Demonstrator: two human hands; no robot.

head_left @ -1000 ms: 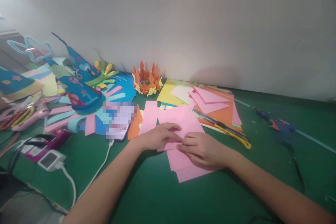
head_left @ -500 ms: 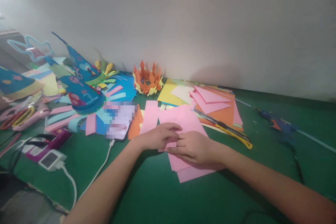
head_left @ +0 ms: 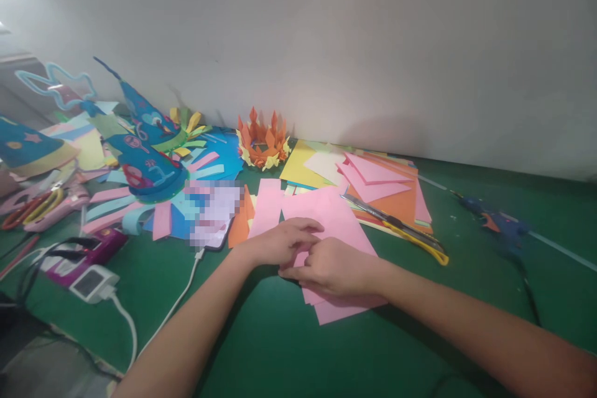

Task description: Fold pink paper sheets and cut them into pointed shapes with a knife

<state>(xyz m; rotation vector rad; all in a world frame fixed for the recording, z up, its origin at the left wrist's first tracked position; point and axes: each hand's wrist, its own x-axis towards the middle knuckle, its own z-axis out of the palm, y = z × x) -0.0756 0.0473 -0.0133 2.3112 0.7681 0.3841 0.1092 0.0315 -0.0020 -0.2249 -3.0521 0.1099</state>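
A sheet of pink paper (head_left: 342, 224) lies on more pink sheets in front of me. My left hand (head_left: 284, 241) rests on its left part, fingers stretched to the right over the surface. My right hand (head_left: 333, 267) is beside it, with curled fingers on the paper and one digit reaching left to the near-left corner. The fingertips of both hands come close together, and part of the paper under them is hidden. A pink paper strip (head_left: 269, 199) lies beyond my left hand. The utility knife (head_left: 396, 224) with a yellow handle rests to the right.
An orange paper crown (head_left: 263, 143) stands near the white wall. Blue cone hats (head_left: 144, 165), a phone (head_left: 217, 217) on a cable and a purple power strip (head_left: 88, 255) are on the left. A blue glue gun (head_left: 501, 224) lies at right.
My right hand has slid left along the near edge of the pink paper, to its corner. My left hand has stayed in place.
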